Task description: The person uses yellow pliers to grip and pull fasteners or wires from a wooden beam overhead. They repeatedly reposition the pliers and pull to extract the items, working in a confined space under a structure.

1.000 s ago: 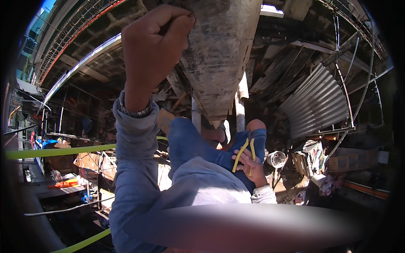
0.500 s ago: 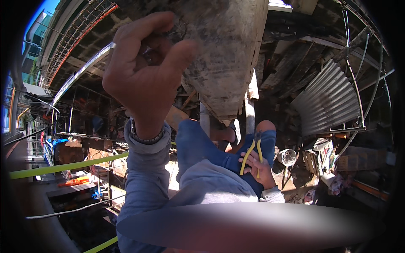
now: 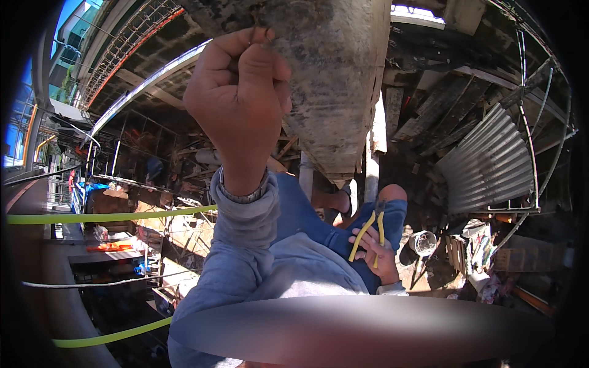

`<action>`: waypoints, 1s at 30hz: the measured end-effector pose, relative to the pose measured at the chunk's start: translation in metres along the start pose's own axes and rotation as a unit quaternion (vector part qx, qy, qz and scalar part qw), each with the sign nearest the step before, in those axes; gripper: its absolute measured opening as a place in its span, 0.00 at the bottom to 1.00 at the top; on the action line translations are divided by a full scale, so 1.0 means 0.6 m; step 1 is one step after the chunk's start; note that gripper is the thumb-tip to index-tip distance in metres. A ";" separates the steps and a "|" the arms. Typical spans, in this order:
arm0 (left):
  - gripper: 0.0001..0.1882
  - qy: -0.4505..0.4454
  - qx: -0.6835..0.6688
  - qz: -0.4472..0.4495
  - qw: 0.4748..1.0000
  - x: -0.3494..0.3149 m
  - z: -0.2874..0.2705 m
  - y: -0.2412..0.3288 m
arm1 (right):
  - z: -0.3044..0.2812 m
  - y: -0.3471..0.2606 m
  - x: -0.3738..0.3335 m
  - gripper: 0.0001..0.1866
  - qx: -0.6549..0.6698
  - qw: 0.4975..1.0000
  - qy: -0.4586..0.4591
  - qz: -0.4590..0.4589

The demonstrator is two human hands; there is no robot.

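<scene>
My left hand point(image 3: 239, 110), with a watch at the wrist, is raised against a worn grey slab-like beam point(image 3: 331, 92). Its thumb and fingertips are pinched on a thin dark wire point(image 3: 268, 35) at the beam's face. Lower right, over my knee, my right hand point(image 3: 384, 260) holds pliers point(image 3: 380, 230) with yellow handles spread apart and dark jaws pointing up. The fingers lie partly behind the handles.
A corrugated metal sheet point(image 3: 491, 162) leans at the right beside thin rods. Below it stands a round bucket point(image 3: 423, 243). Yellow-green straps point(image 3: 110, 217) stretch across the left. Pipes point(image 3: 372, 165) run under the beam, with timber and rubble below.
My left hand has shifted a little to the right, and its fingers have closed from a loose curl into a pinch on the wire. My right hand still holds the pliers.
</scene>
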State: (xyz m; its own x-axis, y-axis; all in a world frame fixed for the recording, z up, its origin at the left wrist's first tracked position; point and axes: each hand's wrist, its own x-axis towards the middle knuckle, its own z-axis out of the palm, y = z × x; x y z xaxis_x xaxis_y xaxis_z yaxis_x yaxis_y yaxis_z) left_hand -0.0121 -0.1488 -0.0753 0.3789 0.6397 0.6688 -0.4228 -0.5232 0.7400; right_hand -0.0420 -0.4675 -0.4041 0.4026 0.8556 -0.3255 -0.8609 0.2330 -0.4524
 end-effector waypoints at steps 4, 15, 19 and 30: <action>0.11 -0.018 -0.193 -0.113 0.974 -0.012 0.015 0.009 | 0.003 0.000 0.001 0.42 0.009 1.000 0.012 -0.004; 0.07 -0.055 0.068 -0.001 0.996 0.002 -0.041 0.004 | -0.002 -0.003 0.000 0.42 -0.005 1.000 0.003 0.004; 0.11 -0.056 0.277 0.359 0.890 0.047 -0.059 -0.004 | -0.002 -0.004 -0.002 0.43 -0.011 1.000 0.007 0.006; 0.10 -0.148 0.434 0.544 0.702 0.102 -0.033 0.052 | -0.012 0.003 -0.001 0.40 -0.009 1.000 -0.007 0.005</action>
State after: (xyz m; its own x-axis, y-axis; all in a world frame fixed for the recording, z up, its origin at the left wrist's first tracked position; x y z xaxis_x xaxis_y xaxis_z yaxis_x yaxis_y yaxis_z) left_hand -0.0187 -0.1148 -0.0126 0.4294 -0.4833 0.7629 0.0176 -0.8401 -0.5422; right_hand -0.0417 -0.4712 -0.4108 0.3897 0.8645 -0.3173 -0.8589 0.2169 -0.4639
